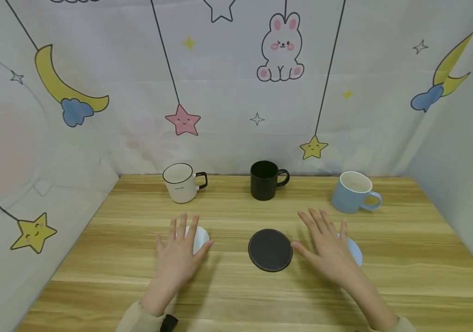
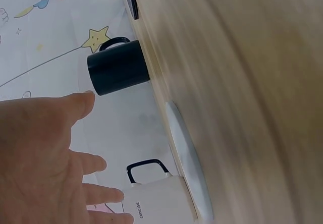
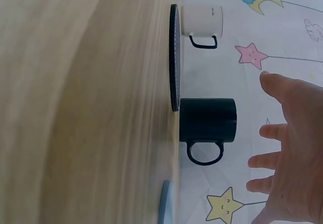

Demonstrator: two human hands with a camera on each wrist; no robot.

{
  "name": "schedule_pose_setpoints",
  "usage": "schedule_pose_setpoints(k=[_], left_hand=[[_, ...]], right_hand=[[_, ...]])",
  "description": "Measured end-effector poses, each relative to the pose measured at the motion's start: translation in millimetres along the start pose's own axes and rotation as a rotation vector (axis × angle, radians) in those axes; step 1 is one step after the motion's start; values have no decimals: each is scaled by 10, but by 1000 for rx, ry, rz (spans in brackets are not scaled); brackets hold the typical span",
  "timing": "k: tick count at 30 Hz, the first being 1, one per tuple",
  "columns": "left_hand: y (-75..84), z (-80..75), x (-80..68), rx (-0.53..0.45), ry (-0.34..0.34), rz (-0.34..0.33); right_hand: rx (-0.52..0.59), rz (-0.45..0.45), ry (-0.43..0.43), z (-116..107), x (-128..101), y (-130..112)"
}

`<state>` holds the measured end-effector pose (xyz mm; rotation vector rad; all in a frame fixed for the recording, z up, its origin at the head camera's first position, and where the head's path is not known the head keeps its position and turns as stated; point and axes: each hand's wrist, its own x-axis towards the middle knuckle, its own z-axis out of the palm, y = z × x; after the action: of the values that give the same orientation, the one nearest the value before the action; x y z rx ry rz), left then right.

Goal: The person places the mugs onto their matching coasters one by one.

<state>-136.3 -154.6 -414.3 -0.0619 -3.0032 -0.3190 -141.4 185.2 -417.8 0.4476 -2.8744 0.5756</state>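
My left hand (image 1: 178, 253), fingers spread and empty, hovers over a white coaster (image 1: 201, 238) on the left. Over a light blue coaster (image 1: 354, 251) on the right is my right hand (image 1: 329, 251), also spread and holding nothing. Between the hands lies a round black coaster (image 1: 270, 250). Behind these stand three upright mugs: a white mug (image 1: 181, 186) with a black rim and handle, a black mug (image 1: 263, 182), and a light blue mug (image 1: 349, 193). In the wrist views, both the left palm (image 2: 35, 158) and the right palm (image 3: 303, 153) are raised off the table.
The wooden table (image 1: 236, 299) ends at a white curtain (image 1: 228, 83) printed with stars, moons and a rabbit. The same cloth hangs along the left and right sides. All three mug handles point right. A small black object (image 1: 169, 323) shows at the left sleeve.
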Motion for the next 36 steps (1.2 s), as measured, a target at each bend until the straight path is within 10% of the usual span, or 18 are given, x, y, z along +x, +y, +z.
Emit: schedule_pose_setpoints(k=[36], left_hand=[[-404, -29, -70, -5, -129, -84]], right_hand=[[32, -39, 10, 146, 196, -162]])
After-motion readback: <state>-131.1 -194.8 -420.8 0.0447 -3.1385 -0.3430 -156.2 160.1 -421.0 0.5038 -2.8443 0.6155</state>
